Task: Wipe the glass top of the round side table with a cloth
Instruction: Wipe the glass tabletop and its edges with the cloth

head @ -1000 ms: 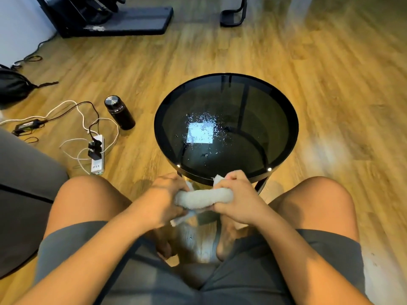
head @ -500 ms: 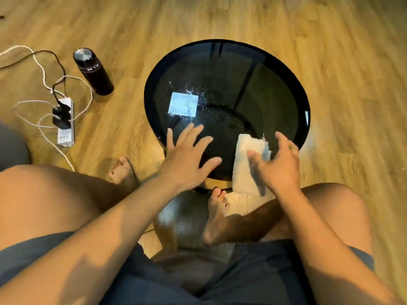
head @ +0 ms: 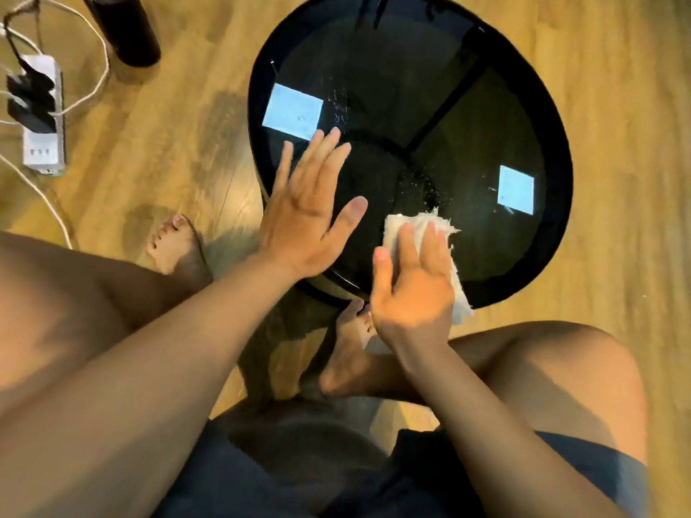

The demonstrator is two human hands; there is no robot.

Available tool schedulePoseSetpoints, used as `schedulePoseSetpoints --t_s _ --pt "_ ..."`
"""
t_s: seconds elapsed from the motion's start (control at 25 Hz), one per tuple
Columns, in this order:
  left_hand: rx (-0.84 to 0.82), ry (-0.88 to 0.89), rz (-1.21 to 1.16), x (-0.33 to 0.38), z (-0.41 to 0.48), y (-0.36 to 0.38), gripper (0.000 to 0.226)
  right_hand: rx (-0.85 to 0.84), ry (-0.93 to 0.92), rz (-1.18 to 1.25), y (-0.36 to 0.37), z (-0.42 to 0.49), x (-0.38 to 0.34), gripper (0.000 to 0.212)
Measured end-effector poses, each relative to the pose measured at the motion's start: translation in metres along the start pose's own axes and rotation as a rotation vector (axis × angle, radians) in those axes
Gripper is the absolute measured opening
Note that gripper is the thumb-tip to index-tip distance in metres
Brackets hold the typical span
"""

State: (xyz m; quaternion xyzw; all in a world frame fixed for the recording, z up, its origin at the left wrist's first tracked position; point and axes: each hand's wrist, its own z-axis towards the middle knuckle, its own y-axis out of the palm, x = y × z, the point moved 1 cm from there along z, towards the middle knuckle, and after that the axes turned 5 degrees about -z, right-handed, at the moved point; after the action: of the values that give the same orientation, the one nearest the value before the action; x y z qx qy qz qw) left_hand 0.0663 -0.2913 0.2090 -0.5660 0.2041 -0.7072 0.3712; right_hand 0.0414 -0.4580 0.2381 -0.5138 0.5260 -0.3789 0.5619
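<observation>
The round side table (head: 553, 226) has a dark glass top in a black rim, directly in front of my knees. Small water droplets speckle the glass near its middle. A white frayed cloth (head: 430, 226) lies flat on the near part of the glass. My right hand (head: 415, 282) presses down on the cloth with fingers flat and spread; most of the cloth is hidden under it. My left hand (head: 310, 207) rests flat on the near-left part of the glass, fingers apart, holding nothing.
A dark bottle (head: 127, 28) stands on the wooden floor left of the table. A white power strip (head: 41, 117) with black plugs and looping cables lies further left. My bare feet (head: 175, 244) and knees sit close under the table's near edge.
Both hands held the rolled cloth together, then parted. The cloth now lies spread on the glass under my right hand, and my left hand sits flat on the glass. The view tilted down.
</observation>
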Motion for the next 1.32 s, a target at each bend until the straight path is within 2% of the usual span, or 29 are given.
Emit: schedulePoseSetpoints --t_s 0.08,0.16,0.24,0.32,0.4,0.52,0.68,0.84,0.92,1.04,1.16,1.24,1.32 --pt "0.112 -0.043 -0.101 -0.003 0.007 -0.007 0.059 -0.054 -0.157 0.025 0.005 0.001 -0.037 0.053" --pt "0.186 -0.044 -0.119 -0.01 0.016 -0.012 0.058 -0.039 -0.368 0.026 0.009 0.003 -0.056 0.046" --pt "0.181 -0.018 -0.08 -0.013 0.02 -0.01 0.057 -0.059 -0.552 -0.041 0.007 0.013 -0.049 0.041" --pt "0.152 -0.005 0.016 -0.011 0.019 -0.005 0.056 0.019 -0.587 -0.008 -0.001 0.027 -0.021 0.029" --pt "0.117 -0.017 0.079 -0.009 0.021 -0.001 0.055 0.084 -0.522 0.028 -0.01 0.04 0.019 0.03" --pt "0.089 -0.025 0.118 -0.012 0.021 -0.002 0.056 0.109 -0.419 -0.07 -0.022 0.067 0.086 0.036" --pt "0.065 -0.038 0.108 -0.011 0.021 -0.002 0.057 0.17 -0.096 -0.1 -0.046 0.12 0.17 0.033" --pt "0.098 -0.054 0.076 -0.013 0.02 -0.004 0.061 0.146 0.264 -0.112 -0.059 0.145 0.18 0.045" --pt "0.132 -0.06 0.022 -0.013 0.02 -0.005 0.06 0.145 0.301 -0.099 -0.056 0.133 0.146 0.045" --pt "0.117 -0.066 0.011 -0.012 0.02 -0.005 0.061 0.155 0.104 -0.068 -0.027 0.085 0.055 0.036" --pt "0.123 -0.079 -0.149 -0.013 0.02 -0.012 0.061 0.118 -0.284 0.006 0.006 0.044 -0.046 0.028" --pt "0.156 -0.096 -0.328 -0.015 0.022 -0.02 0.06 0.019 -0.457 0.0 0.011 0.039 -0.07 0.031" --pt "0.147 -0.046 -0.319 -0.013 0.019 -0.021 0.057 -0.069 -0.538 -0.045 0.007 0.046 -0.055 0.033"
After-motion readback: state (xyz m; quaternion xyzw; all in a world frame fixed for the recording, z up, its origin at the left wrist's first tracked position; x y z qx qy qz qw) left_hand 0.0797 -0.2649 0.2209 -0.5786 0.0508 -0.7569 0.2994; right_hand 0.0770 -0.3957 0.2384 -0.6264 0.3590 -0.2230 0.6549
